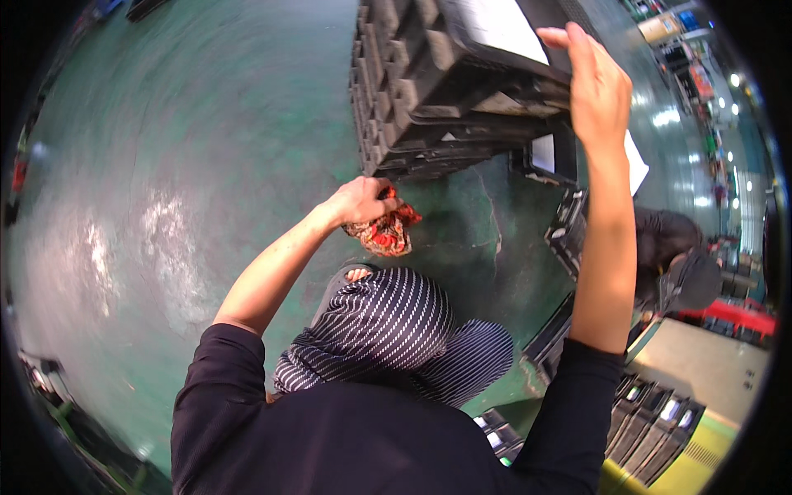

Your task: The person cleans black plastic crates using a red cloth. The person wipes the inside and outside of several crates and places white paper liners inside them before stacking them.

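My left hand (363, 202) is closed round a crumpled cloth rag (386, 235) in red, black and cream, held over the green floor beside the lower end of a crate stack. The tall stack of black plastic crates (437, 91) rises at the upper middle. A white sheet (499, 25) lies in the top crate. My right hand (598, 87) is raised at the right edge of that top crate, its visible fingers stretched out and apart. Some of its fingers are turned out of sight, and whether they touch the crate's edge I cannot tell.
A person in dark clothes and a cap (689, 276) bends down to the right of my right forearm. More black trays (569, 231) stand on the floor there. Several narrow dark bins (656, 425) sit by a yellow surface (705, 454) at the lower right.
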`<move>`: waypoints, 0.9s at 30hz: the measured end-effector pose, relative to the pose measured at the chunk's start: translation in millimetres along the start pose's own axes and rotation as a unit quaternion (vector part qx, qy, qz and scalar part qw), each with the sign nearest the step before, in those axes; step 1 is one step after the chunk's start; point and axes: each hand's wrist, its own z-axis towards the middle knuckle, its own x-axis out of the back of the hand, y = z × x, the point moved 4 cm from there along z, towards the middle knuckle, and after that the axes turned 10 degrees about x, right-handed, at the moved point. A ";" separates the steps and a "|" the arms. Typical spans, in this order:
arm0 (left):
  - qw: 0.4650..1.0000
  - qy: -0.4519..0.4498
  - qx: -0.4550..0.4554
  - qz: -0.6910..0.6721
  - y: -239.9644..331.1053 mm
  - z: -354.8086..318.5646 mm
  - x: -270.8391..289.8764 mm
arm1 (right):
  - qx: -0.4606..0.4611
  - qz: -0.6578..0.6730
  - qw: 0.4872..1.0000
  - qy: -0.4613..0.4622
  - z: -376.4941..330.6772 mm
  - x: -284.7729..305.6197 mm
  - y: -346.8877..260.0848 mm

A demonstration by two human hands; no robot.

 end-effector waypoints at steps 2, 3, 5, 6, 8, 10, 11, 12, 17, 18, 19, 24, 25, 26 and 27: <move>0.999 0.005 0.008 -0.044 0.5 16.3 6.3 | -0.042 -0.026 0.999 0.022 -3.6 2.3 -6.2; 0.998 0.009 0.045 -0.041 -3.9 29.0 9.8 | -0.078 -0.031 0.996 0.003 -7.8 2.9 -3.9; 0.999 0.001 0.021 -0.047 2.5 33.4 5.2 | 0.039 -0.039 0.994 0.089 -15.7 3.1 -12.4; 1.000 0.022 0.003 -0.004 8.6 36.1 1.6 | 0.110 -0.144 0.980 0.088 -16.7 8.0 -15.1; 0.994 0.092 -0.060 0.011 7.4 41.8 -5.4 | 0.102 -0.111 0.980 0.130 -20.9 7.8 -10.5; 0.996 0.082 -0.025 0.028 19.2 53.0 -2.2 | 0.134 -0.145 0.968 0.153 -18.6 2.9 4.5; 0.996 0.082 0.005 0.041 14.8 55.8 3.3 | 0.133 -0.167 0.963 0.164 -13.9 -7.0 5.3; 0.991 0.127 -0.020 0.049 18.1 62.2 8.1 | 0.133 -0.178 0.958 0.180 -8.8 -12.7 10.7; 0.983 0.164 -0.030 0.073 15.9 81.8 24.5 | 0.101 -0.161 0.966 0.173 12.3 -24.7 18.7; 0.984 0.159 -0.023 0.073 14.9 83.6 26.0 | 0.103 -0.153 0.968 0.169 16.8 -25.9 18.1; 0.986 0.145 -0.027 0.072 14.0 84.7 28.5 | 0.103 -0.147 0.970 0.166 19.5 -26.2 17.0; 0.996 -0.001 -0.052 0.077 25.5 73.6 19.3 | 0.053 -0.080 0.980 0.176 -33.2 16.7 19.0; 0.996 -0.021 -0.081 0.042 42.3 57.5 0.4 | -0.087 -0.102 0.988 0.081 -76.0 26.5 21.0; 0.996 -0.037 -0.070 0.037 41.5 46.7 -3.9 | -0.035 -0.131 0.978 0.158 -107.4 44.4 8.9; 0.994 -0.064 -0.082 0.025 41.9 35.8 -22.3 | -0.045 -0.120 0.981 0.143 -151.9 61.4 2.5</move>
